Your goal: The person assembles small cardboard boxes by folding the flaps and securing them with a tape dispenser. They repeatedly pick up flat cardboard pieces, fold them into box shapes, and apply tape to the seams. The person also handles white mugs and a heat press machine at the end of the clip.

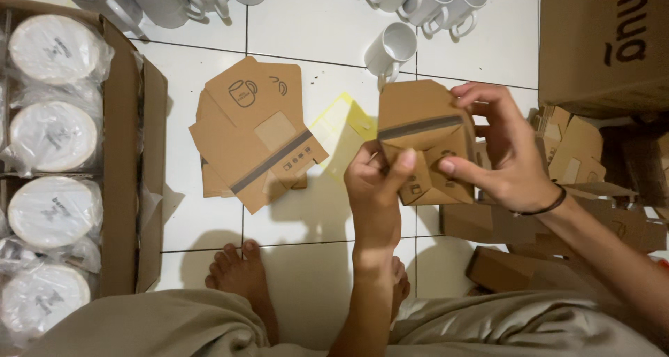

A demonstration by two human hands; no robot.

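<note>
Beige trouser legs (174, 325) fill the bottom of my view, with a bare foot (240, 273) resting on the white tiled floor (313, 210) between them. Just above, my left hand (376, 190) and right hand (505, 158) hold a small brown cardboard box (421, 130) up over the floor, near the middle of the view and a little right. The left fingers are curled around the box's lower left corner, thumb pressed against the front flap. The right fingers are spread and bent over its right side and top edge, thumb pushing on the lower flap; a dark band (543, 207) circles that wrist. Both hands are grasping the box, which is tilted and has a grey stripe across it.

Left of the box, a stack of flat cardboard blanks (251, 137) lies fanned on the floor, with a yellow sheet (341, 123) just beside it. Further left, an open carton (122, 155) holds round white items wrapped in clear plastic (52, 130). White mugs (164, 1) are grouped along the top edge, and one mug (390, 50) stands apart, just above the box. At right, more loose cardboard pieces (578, 148) are piled below a large brown carton (603, 43).
</note>
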